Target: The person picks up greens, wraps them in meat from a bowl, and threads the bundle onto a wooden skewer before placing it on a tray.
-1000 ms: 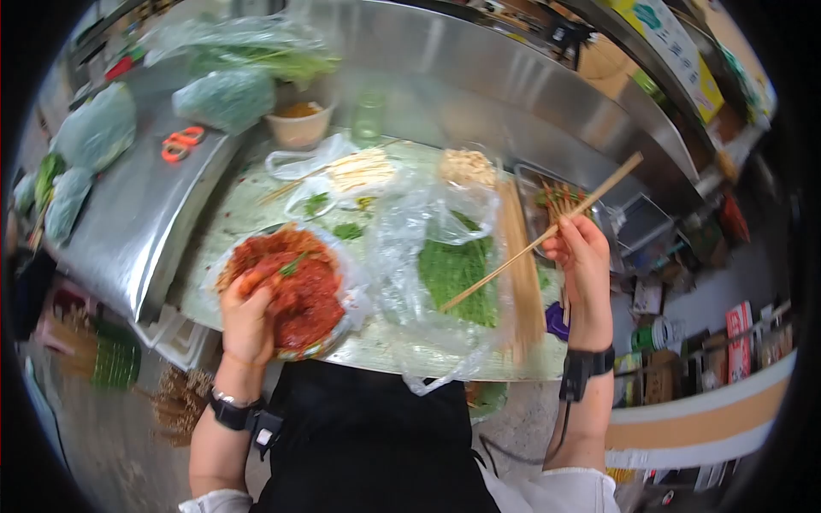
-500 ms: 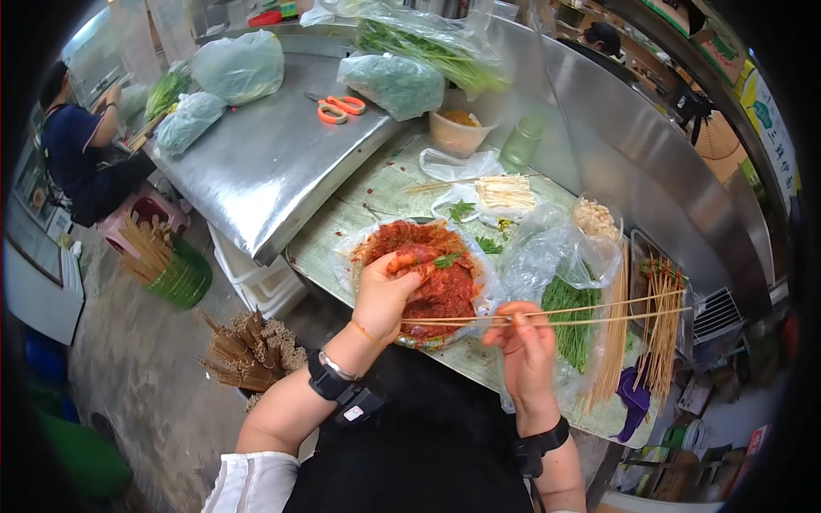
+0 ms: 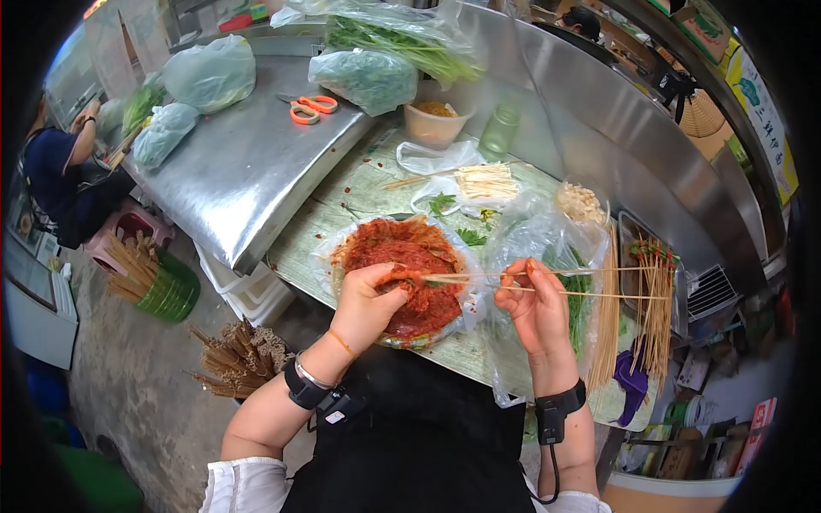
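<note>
"Skewers [image 3: 462, 278]: where, taking the bowl [image 3: 417, 343] as clock face?"

"Roughly level, running out at three; two shafts visible. Right hand [image 3: 537, 312], also at three, pinches them between thumb and fingers. Left hand [image 3: 366, 301], at eight, is curled tight on a red-coated piece [image 3: 400, 275] at the skewer tips, perhaps food; too smeared to identify."

"Possible failures?"

"Judgement: red paste [image 3: 398, 244] on the fingers could let a shaft slip; a tip pushed off line could prick the left thumb."

"Counts, working outward?"

"Bowl, one. Clear bag [image 3: 517, 342] of greens at three, one; beyond it, bare-stick bundle [image 3: 605, 312], one, and steel tray [image 3: 633, 229], one. Purple cloth [image 3: 630, 389] at four, one. White-strip heap [image 3: 487, 182] between one and two, one. Green jar [image 3: 500, 132] at one, one. Scissors [image 3: 314, 108] at eleven, one pair. Green-tinted bags [image 3: 209, 75] between ten and twelve, three. Seated co-worker [image 3: 53, 162] between nine and ten, one."
</note>
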A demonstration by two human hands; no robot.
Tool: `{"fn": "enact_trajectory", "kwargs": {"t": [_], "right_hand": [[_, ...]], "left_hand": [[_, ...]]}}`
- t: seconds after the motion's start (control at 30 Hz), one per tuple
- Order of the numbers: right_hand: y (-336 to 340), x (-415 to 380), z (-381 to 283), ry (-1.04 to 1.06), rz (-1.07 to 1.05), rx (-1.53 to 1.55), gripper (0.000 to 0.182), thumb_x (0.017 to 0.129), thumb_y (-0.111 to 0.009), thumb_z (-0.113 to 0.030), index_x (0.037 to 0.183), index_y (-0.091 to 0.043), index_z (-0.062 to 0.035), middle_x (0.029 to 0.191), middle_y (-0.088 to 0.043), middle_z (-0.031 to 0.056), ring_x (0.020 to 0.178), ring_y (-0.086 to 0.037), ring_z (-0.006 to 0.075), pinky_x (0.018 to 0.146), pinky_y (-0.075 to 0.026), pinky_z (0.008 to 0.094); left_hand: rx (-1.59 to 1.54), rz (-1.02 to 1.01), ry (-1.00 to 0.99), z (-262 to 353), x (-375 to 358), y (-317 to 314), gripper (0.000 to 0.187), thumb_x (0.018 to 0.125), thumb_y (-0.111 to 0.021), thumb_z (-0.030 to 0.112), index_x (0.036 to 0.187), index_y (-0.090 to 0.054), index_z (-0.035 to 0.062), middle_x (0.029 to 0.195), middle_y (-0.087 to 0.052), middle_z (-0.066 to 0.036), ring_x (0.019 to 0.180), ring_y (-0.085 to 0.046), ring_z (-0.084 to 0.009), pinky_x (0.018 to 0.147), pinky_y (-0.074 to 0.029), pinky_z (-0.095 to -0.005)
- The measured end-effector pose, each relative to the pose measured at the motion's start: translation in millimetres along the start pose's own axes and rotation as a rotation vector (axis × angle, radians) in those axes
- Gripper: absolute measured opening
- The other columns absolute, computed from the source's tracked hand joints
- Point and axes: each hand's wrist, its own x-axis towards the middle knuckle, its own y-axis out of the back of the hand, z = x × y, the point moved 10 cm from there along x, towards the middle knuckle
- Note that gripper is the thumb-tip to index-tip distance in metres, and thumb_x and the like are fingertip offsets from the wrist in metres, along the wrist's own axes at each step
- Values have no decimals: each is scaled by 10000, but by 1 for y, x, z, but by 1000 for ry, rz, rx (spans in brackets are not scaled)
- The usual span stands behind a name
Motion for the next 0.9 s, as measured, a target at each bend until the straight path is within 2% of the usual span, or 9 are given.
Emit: {"fn": "enact_trajectory", "kwargs": {"t": [0.07,0.37,0.43,0.57,0.67,0.73,0.77,0.83,0.9], "right_hand": [[4,-1,6,-50,-13,-27,234,929,-404,-170,944,-532,25,793,-593,137,628,-632,224,581,-545,300],[6,-2,0,-5,30,-55,238,924,-433,-192,920,-534,24,776,-595,127,643,-641,210,571,-543,275],[7,-1,0,-9,23,-78,239,925,-435,-193,917,-536,24,778,-598,123,646,-643,208,572,-544,275],[9,-2,-2,-12,50,-154,245,927,-449,-204,910,-546,21,776,-603,113,651,-646,207,575,-544,271],[7,-4,-4,22,78,-180,280,926,-471,-243,912,-552,25,763,-608,102,680,-656,222,595,-538,280],[7,-4,0,30,85,-157,279,928,-466,-240,914,-551,26,765,-607,104,684,-655,225,601,-537,283],[8,-4,1,37,91,-134,279,930,-461,-238,916,-550,26,766,-607,105,689,-654,227,608,-536,286],[8,-4,5,30,102,-111,276,931,-459,-234,917,-548,27,768,-606,107,696,-651,229,616,-534,288],[8,-3,8,24,113,-89,274,932,-456,-230,919,-547,28,769,-605,108,703,-649,232,624,-533,291]], "left_hand": [[6,-3,-29,1,2,1,267,744,-489,-83,963,-634,-36,926,-643,-48,844,-575,-83,746,-477,-227],[84,-15,-77,5,6,-4,326,731,-508,-87,1029,-621,-18,964,-637,-48,883,-574,-101,789,-467,-234],[-111,-5,30,-8,7,-4,367,744,-499,-95,1092,-589,-22,1011,-620,-47,897,-570,-93,794,-465,-224],[-100,-39,73,-8,7,-9,409,742,-466,-126,1141,-535,-63,1067,-601,-93,943,-579,-131,838,-477,-256],[-261,-41,134,-15,5,-8,387,758,-449,-106,1131,-542,-61,1063,-601,-90,969,-575,-147,838,-480,-280],[-302,-85,204,-24,2,-10,313,822,-449,-51,1120,-545,-58,1075,-592,-101,988,-575,-172,848,-488,-320],[-302,-85,204,-25,3,-12,313,822,-449,-51,1120,-545,-58,1075,-592,-101,988,-575,-172,848,-488,-320],[-534,-14,250,-29,4,-12,248,868,-475,4,1092,-566,-53,1047,-607,-81,922,-593,-145,807,-505,-270],[-535,-6,276,-33,2,-13,237,878,-474,11,1087,-567,-50,1050,-606,-84,924,-596,-154,802,-512,-280]]}}
